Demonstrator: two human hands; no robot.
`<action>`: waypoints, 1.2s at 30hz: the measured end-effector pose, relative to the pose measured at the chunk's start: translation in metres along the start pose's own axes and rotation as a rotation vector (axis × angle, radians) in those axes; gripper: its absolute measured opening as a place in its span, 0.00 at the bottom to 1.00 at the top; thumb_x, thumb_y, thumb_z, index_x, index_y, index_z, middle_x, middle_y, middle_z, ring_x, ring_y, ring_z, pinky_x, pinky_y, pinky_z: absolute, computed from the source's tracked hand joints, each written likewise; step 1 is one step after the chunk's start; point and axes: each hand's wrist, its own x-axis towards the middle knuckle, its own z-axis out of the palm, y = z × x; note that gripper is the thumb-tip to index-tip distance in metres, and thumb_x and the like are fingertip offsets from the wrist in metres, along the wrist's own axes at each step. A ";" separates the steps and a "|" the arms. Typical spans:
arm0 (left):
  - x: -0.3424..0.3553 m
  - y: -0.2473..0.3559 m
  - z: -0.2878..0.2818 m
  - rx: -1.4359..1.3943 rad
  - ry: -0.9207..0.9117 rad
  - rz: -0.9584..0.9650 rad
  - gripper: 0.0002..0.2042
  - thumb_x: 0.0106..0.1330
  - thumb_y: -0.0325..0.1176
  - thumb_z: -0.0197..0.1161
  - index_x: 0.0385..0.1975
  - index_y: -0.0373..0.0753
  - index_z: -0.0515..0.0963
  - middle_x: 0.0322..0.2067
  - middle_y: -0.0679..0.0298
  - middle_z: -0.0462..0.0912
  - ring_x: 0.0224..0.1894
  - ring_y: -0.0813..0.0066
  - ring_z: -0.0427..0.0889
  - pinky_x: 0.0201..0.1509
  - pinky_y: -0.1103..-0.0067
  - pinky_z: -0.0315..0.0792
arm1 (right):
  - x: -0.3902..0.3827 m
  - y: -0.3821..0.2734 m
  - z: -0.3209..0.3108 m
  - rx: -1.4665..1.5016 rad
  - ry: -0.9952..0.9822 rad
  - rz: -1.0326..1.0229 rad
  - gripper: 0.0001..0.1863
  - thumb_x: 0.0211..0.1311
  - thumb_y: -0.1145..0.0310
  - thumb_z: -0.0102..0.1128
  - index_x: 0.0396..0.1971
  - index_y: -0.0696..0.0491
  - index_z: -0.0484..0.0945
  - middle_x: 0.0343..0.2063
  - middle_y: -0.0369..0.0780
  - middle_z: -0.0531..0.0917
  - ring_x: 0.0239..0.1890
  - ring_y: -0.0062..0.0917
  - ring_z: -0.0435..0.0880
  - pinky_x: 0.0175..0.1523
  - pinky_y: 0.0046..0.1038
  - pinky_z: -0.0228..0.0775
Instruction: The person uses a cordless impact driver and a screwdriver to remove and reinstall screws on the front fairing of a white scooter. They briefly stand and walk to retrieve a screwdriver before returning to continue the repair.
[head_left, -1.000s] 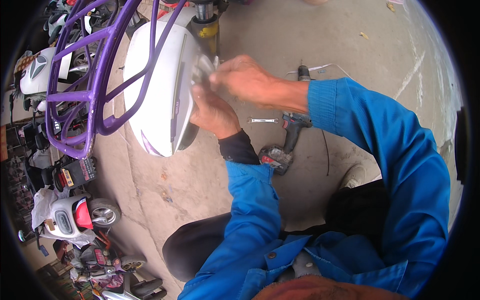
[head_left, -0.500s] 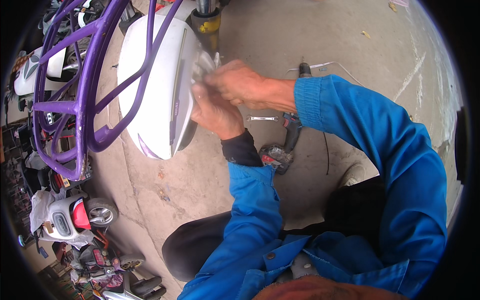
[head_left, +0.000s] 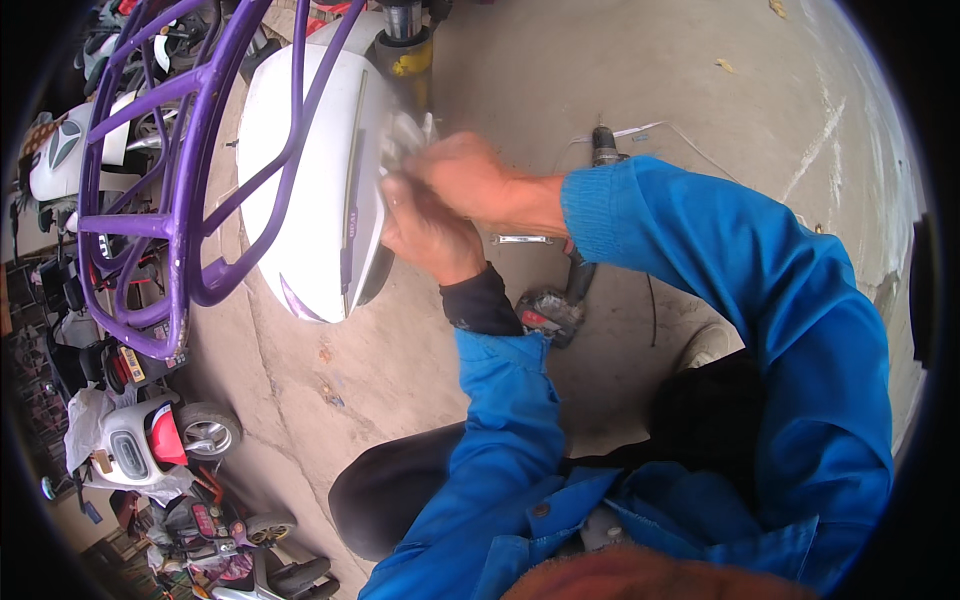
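Both hands at white scooter panel (head_left: pixel 320 190), far left. Left hand (head_left: pixel 430 230) and right hand (head_left: pixel 470 175) pinch crinkly clear bit (head_left: pixel 405 130), maybe plastic wrap. Light, soft, slippery; grip edge.

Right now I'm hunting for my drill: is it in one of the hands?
No, the drill lies on the concrete floor below both hands, which are at the white scooter panel.

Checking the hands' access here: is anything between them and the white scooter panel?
Nothing visible is. The left hand and right hand are already at the edge of the white panel, around a small blurred shiny piece; the purple rack sits on its far side.
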 end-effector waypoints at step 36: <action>0.030 -0.007 0.012 0.027 -0.056 -0.026 0.31 0.64 0.28 0.77 0.66 0.33 0.72 0.59 0.59 0.83 0.60 0.64 0.81 0.71 0.69 0.73 | -0.111 0.075 -0.252 -1.675 -0.115 0.162 0.37 0.57 0.70 0.71 0.66 0.58 0.66 0.59 0.54 0.76 0.61 0.53 0.78 0.62 0.49 0.73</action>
